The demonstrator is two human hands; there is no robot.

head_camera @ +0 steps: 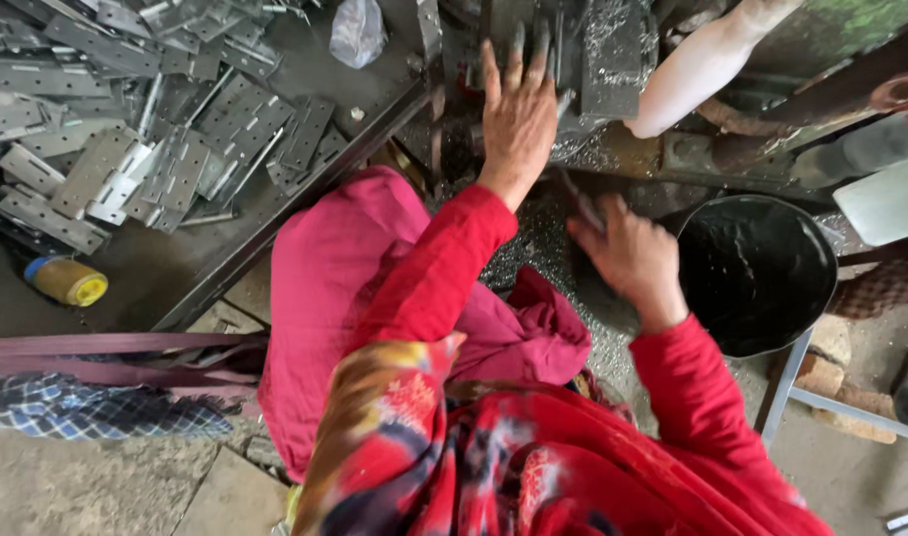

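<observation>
My left hand (516, 117) reaches forward with its fingers spread flat against dark metal machine parts (593, 50) at the top centre; what lies under the palm is hidden. My right hand (630, 253) is lower, curled over a surface of shiny metal shavings (533, 258), pinching what looks like a thin dark metal piece (583, 206). Both arms wear red sleeves. A pink cloth (345, 288) covers my knee below the left arm.
Several grey perforated metal plates (146, 149) lie heaped on a tray at the upper left, edged by a dark angle bar (295, 213). A black bucket (757, 273) stands right of my right hand. Another person's arm (692, 69) reaches in top right. A yellow-capped bottle (69, 281) lies at left.
</observation>
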